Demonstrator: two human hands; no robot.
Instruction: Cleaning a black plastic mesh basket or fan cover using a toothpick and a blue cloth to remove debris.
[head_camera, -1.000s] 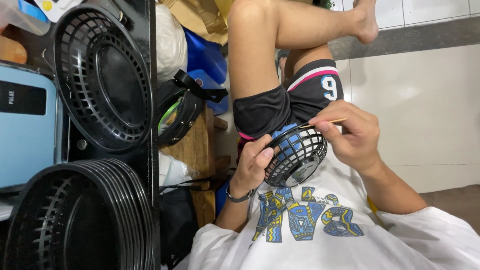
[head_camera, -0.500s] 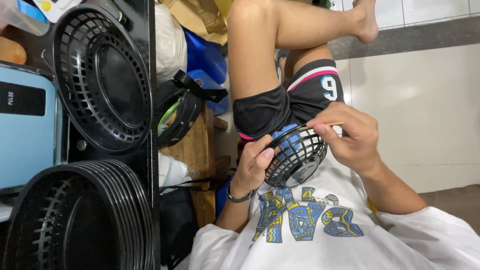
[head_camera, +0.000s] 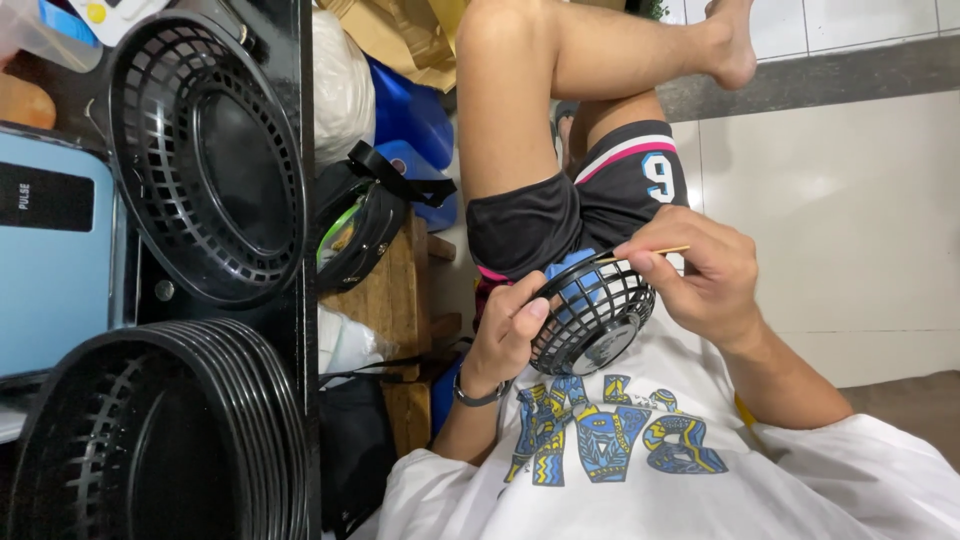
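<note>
Grille (head_camera: 592, 322) of black plastic, small and round, held over the lap against the white printed shirt (head_camera: 640, 470), just below the black shorts (head_camera: 560, 210). The left hand (head_camera: 505, 335) is closed around its rim, thumb pressed to the slatted edge; the right hand (head_camera: 705, 280) pinches a thin wooden stick (head_camera: 650, 253) between thumb and fingertips, its tip laid at the upper slats. The slats are narrow, glossy ribs radiating from a solid central disc, with blue parts showing through the gaps. Work of this kind probably goes best with the rim braced firmly, the stick slid along one gap at a time, and light pressure, since a slender stick may snap. To the left stand a larger black slotted basket (head_camera: 205, 150), a nested stack of the same baskets (head_camera: 150, 430), and a pale blue appliance (head_camera: 55, 260).
</note>
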